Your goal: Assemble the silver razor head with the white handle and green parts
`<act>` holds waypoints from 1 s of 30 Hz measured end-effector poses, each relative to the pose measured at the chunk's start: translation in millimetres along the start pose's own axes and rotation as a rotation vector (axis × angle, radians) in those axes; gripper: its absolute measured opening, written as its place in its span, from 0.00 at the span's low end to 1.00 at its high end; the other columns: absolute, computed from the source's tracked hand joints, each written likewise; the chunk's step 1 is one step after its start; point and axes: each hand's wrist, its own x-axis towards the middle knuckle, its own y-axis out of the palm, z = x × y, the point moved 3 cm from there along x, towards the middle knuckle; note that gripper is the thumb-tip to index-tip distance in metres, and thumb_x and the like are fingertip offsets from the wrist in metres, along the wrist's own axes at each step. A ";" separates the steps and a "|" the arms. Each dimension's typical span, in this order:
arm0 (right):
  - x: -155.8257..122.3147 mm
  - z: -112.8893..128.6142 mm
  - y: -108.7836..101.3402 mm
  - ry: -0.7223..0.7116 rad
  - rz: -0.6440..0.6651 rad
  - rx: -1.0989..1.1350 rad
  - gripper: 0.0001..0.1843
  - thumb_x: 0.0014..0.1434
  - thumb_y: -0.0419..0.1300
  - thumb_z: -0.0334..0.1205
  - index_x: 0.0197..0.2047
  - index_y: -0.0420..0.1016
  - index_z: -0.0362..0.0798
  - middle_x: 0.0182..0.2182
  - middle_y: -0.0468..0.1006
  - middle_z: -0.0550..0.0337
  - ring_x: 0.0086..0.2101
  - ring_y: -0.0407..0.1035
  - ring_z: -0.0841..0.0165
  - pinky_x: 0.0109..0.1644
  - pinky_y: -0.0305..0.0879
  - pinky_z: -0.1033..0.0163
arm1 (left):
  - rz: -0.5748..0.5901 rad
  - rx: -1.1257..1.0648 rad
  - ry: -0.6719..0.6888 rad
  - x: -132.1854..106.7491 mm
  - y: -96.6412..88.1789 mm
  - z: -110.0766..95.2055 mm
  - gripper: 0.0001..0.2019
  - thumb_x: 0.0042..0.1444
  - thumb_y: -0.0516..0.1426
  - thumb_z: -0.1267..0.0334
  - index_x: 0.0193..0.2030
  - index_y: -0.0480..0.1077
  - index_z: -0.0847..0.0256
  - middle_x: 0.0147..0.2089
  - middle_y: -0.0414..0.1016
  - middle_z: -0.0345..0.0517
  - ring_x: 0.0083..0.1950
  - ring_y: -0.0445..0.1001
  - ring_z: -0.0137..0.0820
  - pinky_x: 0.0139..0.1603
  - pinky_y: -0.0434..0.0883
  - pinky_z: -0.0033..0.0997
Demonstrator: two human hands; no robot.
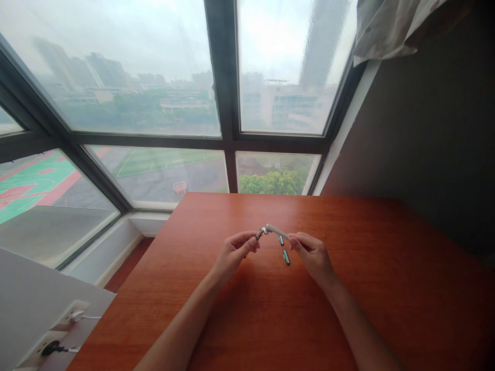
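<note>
Above the wooden table, my left hand (236, 250) is closed, thumb against fingers, on a small shiny metallic piece (262, 233). My right hand (314, 253) pinches the lower end of a slim, pale grey handle (277, 231) that slants up to the left. The handle's upper end meets the metallic piece; whether the two are joined I cannot tell. Between my hands, on the table, lie two short dark bars with green edges, like razor cartridges. The farther bar (281, 240) is partly hidden behind the handle, and the nearer bar (285, 257) shows fully.
The reddish-brown wooden table (185, 309) reaches to the large framed windows (228, 139). A dark wall (433, 134) stands on the right, with a pale curtain (390, 31) hanging above. At lower left, sockets hold a black plug (52, 348) and a white plug (77, 316).
</note>
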 end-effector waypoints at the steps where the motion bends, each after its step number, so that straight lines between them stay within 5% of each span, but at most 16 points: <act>1: 0.1 -0.7 -0.7 0.001 -0.016 -0.013 0.14 0.61 0.56 0.46 0.32 0.77 0.46 0.27 0.73 0.59 0.29 0.66 0.67 0.33 0.60 0.65 | 0.002 0.003 0.000 0.1 0.0 0.2 0.16 0.53 0.60 0.55 0.43 0.76 0.64 0.31 0.76 0.48 0.32 0.68 0.30 0.31 0.62 0.26; 15: -2.2 8.9 -3.1 -0.024 0.030 -0.042 0.16 0.63 0.53 0.45 0.29 0.76 0.46 0.24 0.70 0.61 0.27 0.64 0.69 0.31 0.58 0.66 | -0.080 -0.052 0.008 -0.1 -3.1 0.8 0.14 0.49 0.64 0.59 0.40 0.77 0.64 0.32 0.78 0.47 0.33 0.71 0.30 0.37 0.67 0.28; 22: -0.7 3.7 -13.6 -0.114 -0.037 -0.283 0.14 0.62 0.54 0.44 0.36 0.78 0.47 0.23 0.68 0.61 0.25 0.63 0.70 0.30 0.57 0.65 | -0.048 0.001 0.028 -0.6 -3.4 -1.8 0.13 0.48 0.64 0.59 0.38 0.78 0.64 0.35 0.78 0.49 0.36 0.72 0.32 0.38 0.68 0.29; 30: 0.3 5.2 -10.8 -0.094 -0.003 -0.226 0.14 0.63 0.53 0.44 0.37 0.79 0.47 0.23 0.69 0.62 0.25 0.63 0.70 0.30 0.58 0.65 | -0.052 0.044 0.054 0.9 -5.5 1.6 0.12 0.49 0.63 0.59 0.39 0.77 0.64 0.36 0.79 0.50 0.37 0.73 0.34 0.39 0.69 0.30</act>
